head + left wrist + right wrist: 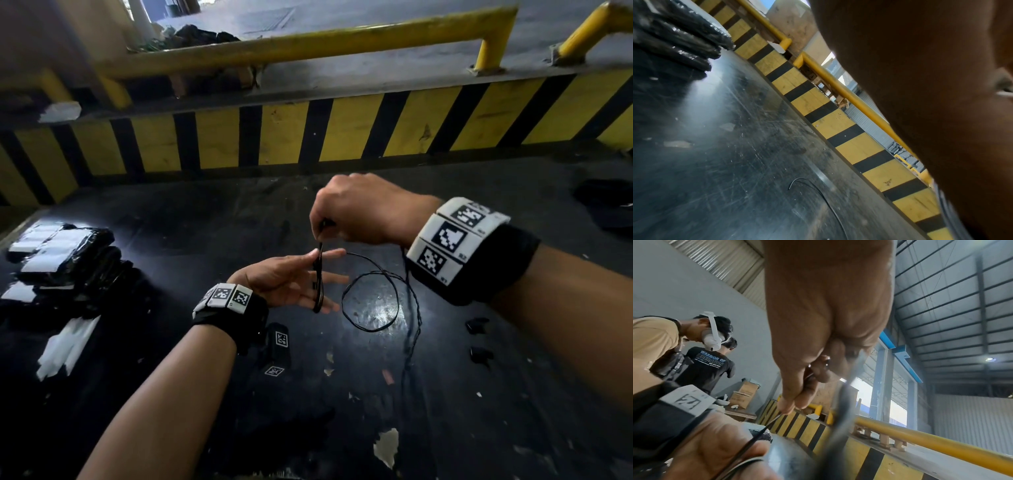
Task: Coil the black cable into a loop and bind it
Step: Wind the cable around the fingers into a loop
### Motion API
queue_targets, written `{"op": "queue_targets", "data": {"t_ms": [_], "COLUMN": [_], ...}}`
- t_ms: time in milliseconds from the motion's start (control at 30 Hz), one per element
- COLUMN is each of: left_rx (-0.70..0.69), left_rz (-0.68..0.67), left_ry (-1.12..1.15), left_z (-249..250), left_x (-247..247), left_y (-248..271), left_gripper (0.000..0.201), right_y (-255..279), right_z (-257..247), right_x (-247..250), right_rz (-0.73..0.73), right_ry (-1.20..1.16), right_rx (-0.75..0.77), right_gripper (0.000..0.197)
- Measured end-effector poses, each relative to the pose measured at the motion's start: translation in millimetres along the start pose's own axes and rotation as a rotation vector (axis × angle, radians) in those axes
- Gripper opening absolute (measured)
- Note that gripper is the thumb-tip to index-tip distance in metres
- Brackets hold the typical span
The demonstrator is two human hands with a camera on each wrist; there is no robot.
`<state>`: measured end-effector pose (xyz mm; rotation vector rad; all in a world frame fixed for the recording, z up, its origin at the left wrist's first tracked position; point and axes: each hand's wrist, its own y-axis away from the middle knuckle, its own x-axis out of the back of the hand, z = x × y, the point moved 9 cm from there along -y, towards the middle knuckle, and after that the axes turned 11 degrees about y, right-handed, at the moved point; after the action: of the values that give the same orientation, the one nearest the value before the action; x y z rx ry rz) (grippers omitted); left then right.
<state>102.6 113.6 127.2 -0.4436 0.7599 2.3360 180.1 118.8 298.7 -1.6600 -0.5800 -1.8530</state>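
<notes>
A thin black cable (371, 301) is wound in several turns around the straight, spread fingers of my left hand (298, 279), held palm up above the black table. My right hand (346, 214) hovers just above those fingers and pinches the cable between thumb and forefinger, pulling it taut. The slack forms a loose ring on the table to the right and trails toward me. In the right wrist view my right hand (795, 404) pinches the cable (754, 441) over my left hand (715, 449). The left wrist view shows a cable (818, 191) end lying on the table.
Black wrapped packs with white labels (65, 253) are stacked at the left of the black table (445, 411). Two small black clips (478, 337) lie to the right. A yellow-and-black striped kerb (308, 133) and yellow rail (308, 42) border the far edge. Two other people (701, 350) stand nearby.
</notes>
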Motion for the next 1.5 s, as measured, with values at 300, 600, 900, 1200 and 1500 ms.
{"op": "queue_targets", "data": {"t_ms": [300,600,900,1200,1500], "left_rx": [0.027,0.004,-0.106,-0.205,-0.186], "left_rz": [-0.144,-0.253,-0.393,-0.311,-0.207], "left_ry": [0.145,0.138,0.115,0.09,0.113], "left_z": [-3.5,2.1,30.9,60.3,55.8], "left_x": [-13.8,-28.2,-51.9,-30.1,15.2], "left_y": [10.2,30.2,44.3,25.5,14.1], "left_gripper": [0.049,0.045,0.046,0.045,0.045], "right_y": [-27.5,-43.5,-29.9,10.4,24.3], "right_z": [12.0,30.4,37.3,-30.3,-42.5], "right_x": [-5.3,-19.7,-109.3,-185.5,-170.0], "right_rz": [0.057,0.18,0.114,-0.042,-0.059], "right_ry": [-0.021,-0.281,-0.571,-0.816,-0.669], "right_rx": [0.021,0.063,-0.091,-0.098,-0.023], "right_gripper": [0.013,0.013,0.016,0.021,0.019]}}
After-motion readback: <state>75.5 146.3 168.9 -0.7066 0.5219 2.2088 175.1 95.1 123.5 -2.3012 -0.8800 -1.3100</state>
